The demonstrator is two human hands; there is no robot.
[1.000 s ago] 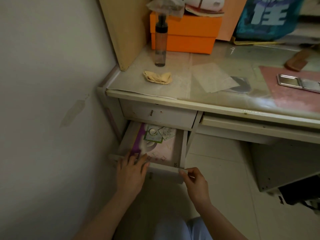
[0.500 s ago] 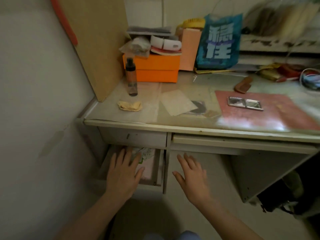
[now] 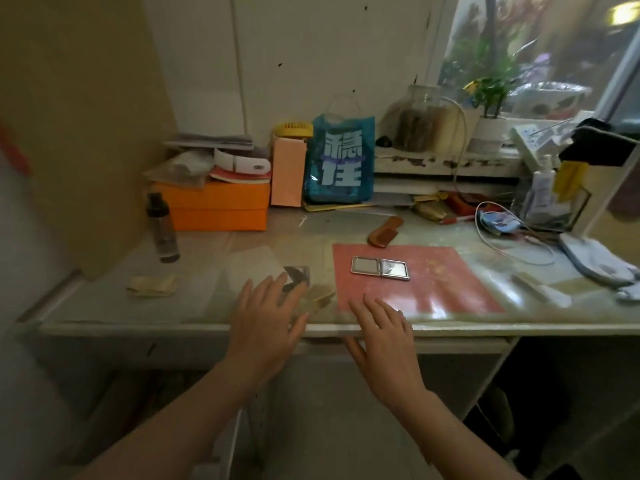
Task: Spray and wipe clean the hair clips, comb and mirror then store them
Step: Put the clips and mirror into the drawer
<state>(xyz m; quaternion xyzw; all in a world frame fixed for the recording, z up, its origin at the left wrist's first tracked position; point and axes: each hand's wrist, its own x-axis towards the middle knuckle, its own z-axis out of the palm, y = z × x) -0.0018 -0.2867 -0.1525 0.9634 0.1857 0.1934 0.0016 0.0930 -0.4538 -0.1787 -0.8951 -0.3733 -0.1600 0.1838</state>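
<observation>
Two flat hands (image 3: 325, 327), hinged metal mirror (image 3: 380, 268)

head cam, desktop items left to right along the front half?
yellow cloth → spray bottle → left hand → right hand → open compact mirror; the wooden comb lies just behind the mirror.

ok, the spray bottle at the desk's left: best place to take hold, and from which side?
Wrap the left hand around the clear body of the spray bottle, below its black cap, coming from the front right. It stands upright, with a board close on its left and the orange box behind, so that side looks clearest.
</observation>
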